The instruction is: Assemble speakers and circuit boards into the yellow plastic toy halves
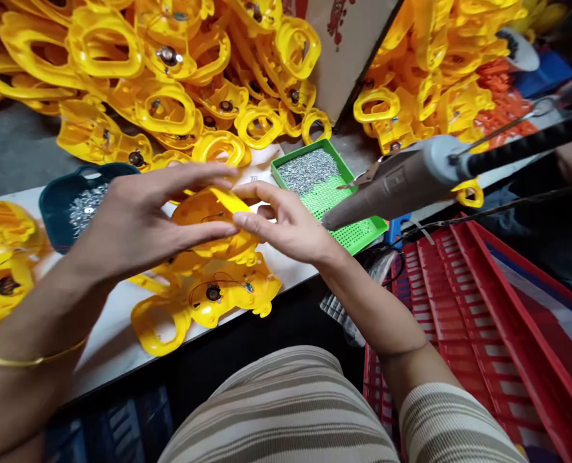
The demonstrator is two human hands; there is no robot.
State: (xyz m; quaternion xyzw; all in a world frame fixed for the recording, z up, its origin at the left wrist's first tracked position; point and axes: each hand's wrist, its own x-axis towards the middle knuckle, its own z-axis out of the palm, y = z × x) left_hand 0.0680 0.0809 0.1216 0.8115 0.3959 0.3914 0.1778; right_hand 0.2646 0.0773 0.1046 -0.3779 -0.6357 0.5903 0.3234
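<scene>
Head view: a yellow plastic shell (pixel 201 209) held up over the white tabletop (pixel 107 337)
From here, the right grip (pixel 295 228) looks pinched on its edge, the left grip (pixel 131 215) spread wide around it, contact unclear; I'd guess it's light, stiff and slick, its thin rim the surest hold; another shell (pixel 230 305) lies below, crowding the space, and a grey power screwdriver (pixel 396 183) juts over the green screw tray (pixel 331 206)

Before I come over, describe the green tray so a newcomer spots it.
Find the white table beside the heap of yellow parts. The green tray lies on it, just past the right hand. Unlike the teal bin, also holding metal pieces, it's rectangular and bright green.
</scene>
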